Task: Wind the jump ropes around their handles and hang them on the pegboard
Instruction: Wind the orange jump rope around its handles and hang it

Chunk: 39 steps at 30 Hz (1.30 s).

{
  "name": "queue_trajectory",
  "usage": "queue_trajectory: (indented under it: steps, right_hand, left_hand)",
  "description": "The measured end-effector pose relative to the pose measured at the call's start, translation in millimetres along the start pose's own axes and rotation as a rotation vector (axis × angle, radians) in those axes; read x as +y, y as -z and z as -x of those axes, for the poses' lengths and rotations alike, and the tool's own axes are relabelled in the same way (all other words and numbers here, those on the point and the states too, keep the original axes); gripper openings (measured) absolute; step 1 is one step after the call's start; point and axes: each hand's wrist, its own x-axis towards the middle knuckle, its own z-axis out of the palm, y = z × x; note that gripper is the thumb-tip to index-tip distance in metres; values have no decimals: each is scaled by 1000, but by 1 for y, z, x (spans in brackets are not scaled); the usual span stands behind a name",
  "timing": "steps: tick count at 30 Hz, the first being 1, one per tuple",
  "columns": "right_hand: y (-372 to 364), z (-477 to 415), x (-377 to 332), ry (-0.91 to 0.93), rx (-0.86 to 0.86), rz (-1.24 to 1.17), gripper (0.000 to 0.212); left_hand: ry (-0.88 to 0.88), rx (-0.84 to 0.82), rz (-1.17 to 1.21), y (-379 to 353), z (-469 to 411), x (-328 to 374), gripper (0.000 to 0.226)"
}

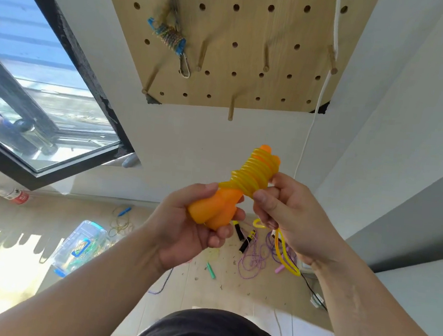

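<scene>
My left hand (190,227) grips the two orange handles (215,210) of a jump rope, held together below the wooden pegboard (278,73). Yellow rope (255,175) is wound in many tight turns around the handles' upper part. My right hand (289,215) pinches the rope at the lower end of the coil, and a loose yellow loop (284,258) hangs down from that hand. On the pegboard a wound rope bundle with blue handles (169,37) hangs at the upper left. Several bare wooden pegs (266,59) stick out of the board.
A white cord (322,96) hangs down the pegboard's right side. On the floor lie a purple rope (253,257), black-and-yellow handles (244,237), a green handle (211,270), a clear plastic box (81,246) and a bottle (7,190). A window (33,90) is at left.
</scene>
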Motion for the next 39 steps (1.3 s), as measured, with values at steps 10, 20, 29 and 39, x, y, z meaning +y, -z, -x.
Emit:
queue_trajectory:
  steps: [10, 20, 29, 39]
  right_hand:
    - [-13, -3, 2, 8, 58, -17, 28]
    - [-17, -6, 4, -36, 373, -52, 44]
    - [-34, -3, 2, -9, 407, -19, 21]
    - [-22, -4, -9, -48, 311, 157, 18]
  left_hand:
    - [88, -285, 213, 10, -7, -10, 65]
    - [-606, 744, -849, -11, -8, 1, 33]
    - [-780, 676, -1450, -12, -22, -16, 68]
    - [-630, 693, -1009, -20, -26, -14, 54]
